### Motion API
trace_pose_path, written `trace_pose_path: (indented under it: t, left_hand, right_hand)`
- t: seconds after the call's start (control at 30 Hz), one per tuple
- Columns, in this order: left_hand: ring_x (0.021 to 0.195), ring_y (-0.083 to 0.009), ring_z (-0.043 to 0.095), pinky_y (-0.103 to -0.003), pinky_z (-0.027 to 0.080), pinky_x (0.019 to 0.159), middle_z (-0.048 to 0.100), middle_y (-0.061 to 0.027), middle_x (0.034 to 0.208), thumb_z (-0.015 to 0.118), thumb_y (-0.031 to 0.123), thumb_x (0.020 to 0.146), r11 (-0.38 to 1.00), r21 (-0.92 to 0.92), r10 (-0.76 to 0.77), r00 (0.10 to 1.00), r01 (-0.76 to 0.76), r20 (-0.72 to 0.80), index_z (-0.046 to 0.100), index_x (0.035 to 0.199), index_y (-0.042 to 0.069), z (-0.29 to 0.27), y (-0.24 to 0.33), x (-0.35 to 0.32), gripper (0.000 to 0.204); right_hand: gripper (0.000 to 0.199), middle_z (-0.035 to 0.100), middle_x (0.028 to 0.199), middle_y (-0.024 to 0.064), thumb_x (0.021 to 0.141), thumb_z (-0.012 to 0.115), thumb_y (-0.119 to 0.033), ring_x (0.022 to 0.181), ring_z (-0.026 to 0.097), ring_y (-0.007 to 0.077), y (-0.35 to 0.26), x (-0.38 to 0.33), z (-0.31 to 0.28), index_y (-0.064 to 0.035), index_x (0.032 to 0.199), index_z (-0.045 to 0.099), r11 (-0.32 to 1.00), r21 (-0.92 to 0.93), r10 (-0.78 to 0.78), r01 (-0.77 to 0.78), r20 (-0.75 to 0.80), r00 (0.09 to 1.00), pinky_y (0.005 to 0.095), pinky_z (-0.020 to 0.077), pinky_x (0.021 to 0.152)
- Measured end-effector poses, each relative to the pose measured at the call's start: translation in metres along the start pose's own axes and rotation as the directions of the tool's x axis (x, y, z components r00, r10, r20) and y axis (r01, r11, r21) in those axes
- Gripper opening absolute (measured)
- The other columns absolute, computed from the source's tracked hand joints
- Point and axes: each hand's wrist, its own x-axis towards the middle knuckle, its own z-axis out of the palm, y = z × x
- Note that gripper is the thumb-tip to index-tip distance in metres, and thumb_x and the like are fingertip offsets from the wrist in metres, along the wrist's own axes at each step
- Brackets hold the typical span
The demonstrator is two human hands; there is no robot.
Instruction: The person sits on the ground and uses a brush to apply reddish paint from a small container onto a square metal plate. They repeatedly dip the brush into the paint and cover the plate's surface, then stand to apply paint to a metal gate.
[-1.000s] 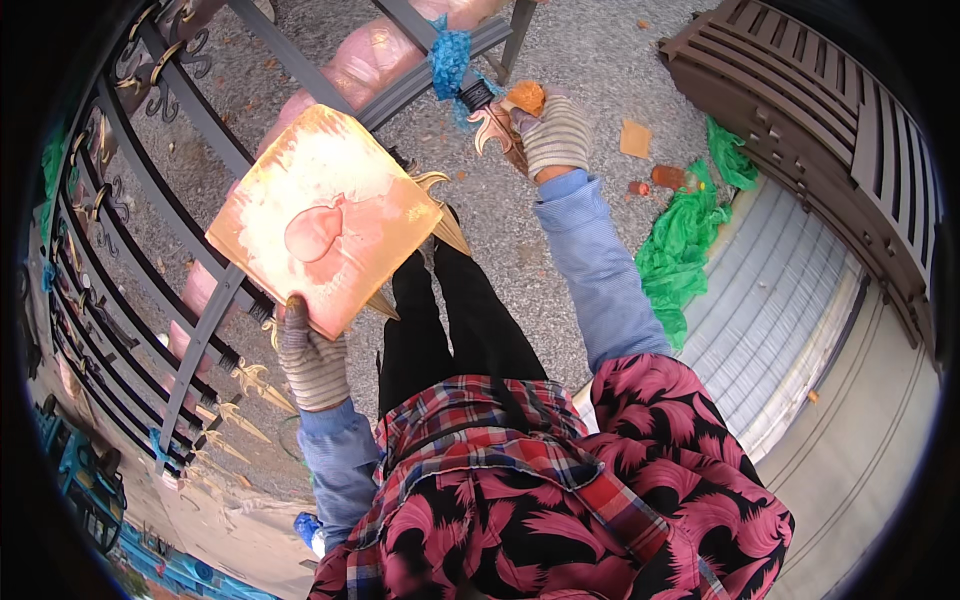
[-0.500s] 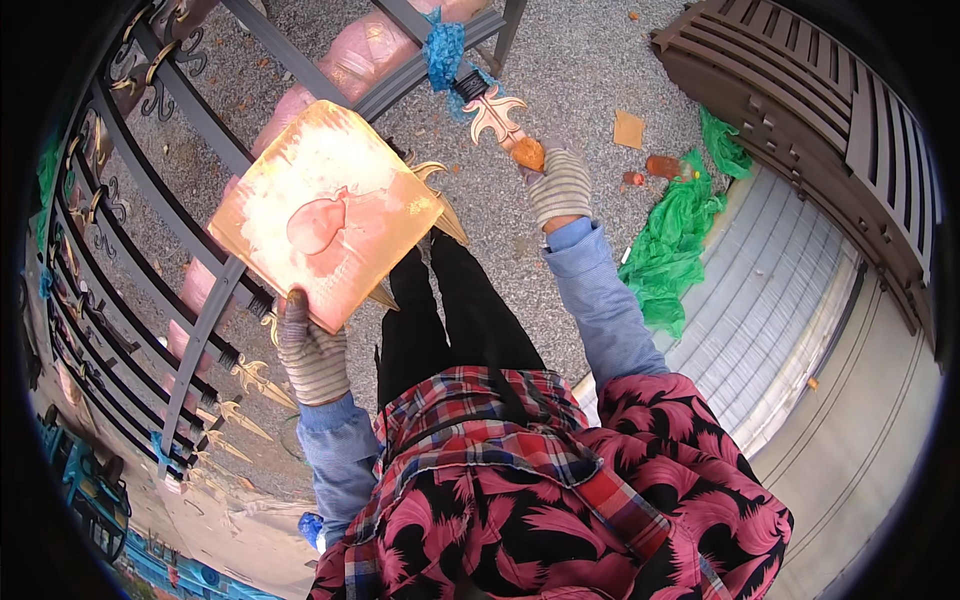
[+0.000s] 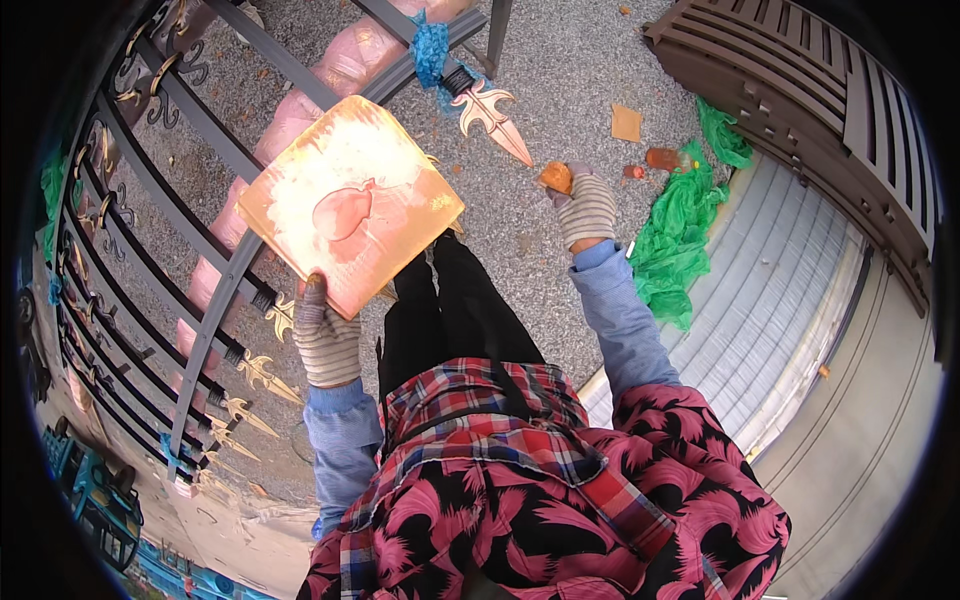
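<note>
My left hand (image 3: pixel 328 338), in a striped glove, grips the lower corner of a square board (image 3: pixel 412 200). Pale and coppery paint is smeared over this board, with a pink wet puddle (image 3: pixel 342 213) in its middle. Pinched in my gloved right hand (image 3: pixel 586 210) is a small orange-brown sponge (image 3: pixel 556 178). Just up and left of the sponge, apart from it, a coppery spear-point finial (image 3: pixel 492 118) sticks out of a dark metal fence (image 3: pixel 215 110). Blue plastic (image 3: pixel 431 52) is wrapped round the bar behind that finial.
Several gold spear-points (image 3: pixel 262 375) line the fence on the left. A pink wrapped roll (image 3: pixel 345 68) lies beneath the bars. To the right are green plastic (image 3: pixel 672 245), a bottle (image 3: pixel 668 159), a tan square (image 3: pixel 626 123) and brown slatted panels (image 3: pixel 770 75).
My right hand has drawn the sponge away from the finial, down and right, uncovering the coppery tip. In view, the board and my left hand sit slightly farther right.
</note>
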Motion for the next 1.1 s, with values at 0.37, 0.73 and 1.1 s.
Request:
trace_pose_path:
  t: [0.37,0.73,1.1]
  left_hand:
    - [0.107,-0.0228,0.054,-0.038,0.047,0.093,0.053,-0.0120,0.118,0.055,0.010,0.086,0.999,-0.029,-0.018,0.999,0.020,0.049,0.044,0.121,0.000,0.020,-0.046,-0.003,0.038]
    - [0.105,-0.0206,0.055,-0.035,0.045,0.094,0.055,-0.0103,0.115,0.057,0.007,0.085,0.989,-0.112,-0.091,0.994,0.097,0.061,0.047,0.118,0.000,0.036,-0.074,-0.013,0.035]
    - [0.110,-0.0224,0.052,-0.037,0.042,0.097,0.053,-0.0127,0.119,0.059,0.012,0.084,0.989,-0.121,0.072,0.996,-0.079,-0.059,0.043,0.121,-0.002,0.019,-0.055,-0.014,0.042]
  right_hand:
    - [0.041,0.059,0.097,0.0136,0.064,0.073,-0.019,0.091,0.057,0.0313,-0.088,-0.021,-0.078,-0.0056,0.100,0.057,0.837,0.422,-0.350,0.349,-0.077,0.933,0.0396,0.0461,0.077]
    - [0.045,0.057,0.097,0.0165,0.063,0.070,-0.020,0.090,0.055,0.0340,-0.088,-0.018,-0.061,-0.0047,0.103,0.056,0.838,0.179,-0.521,0.516,-0.020,0.853,0.0422,0.0449,0.080]
    - [0.039,0.061,0.089,0.0160,0.063,0.074,-0.023,0.085,0.058,0.0332,-0.028,0.020,-0.054,-0.0051,0.095,0.060,0.917,0.342,-0.217,0.202,0.004,0.976,0.0405,0.0466,0.074]
